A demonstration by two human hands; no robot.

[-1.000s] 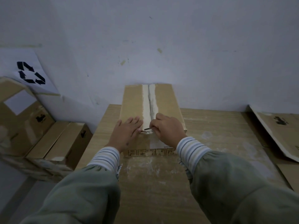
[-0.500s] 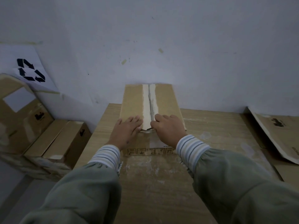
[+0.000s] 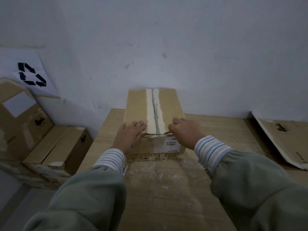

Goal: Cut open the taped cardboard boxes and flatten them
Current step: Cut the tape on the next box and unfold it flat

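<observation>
Head view: cardboard box (image 3: pixel 141 105) is sitting on the counter (image 3: pixel 166 189).
Left hand (image 3: pixel 130 135): grip lying flat, fingers straight, pressing the left flap.
Right hand (image 3: pixel 185 130): grip curling over the right flap's near edge beside the tape seam (image 3: pixel 155 110).

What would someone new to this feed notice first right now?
The cardboard box in the middle of the wooden table, against the wall, its pale tape strip split along the top seam. The left hand lies flat on the left flap, while the right hand curls its fingers at the near edge of the right flap. A recycling sign hangs on the wall above stacked boxes at left.
</observation>
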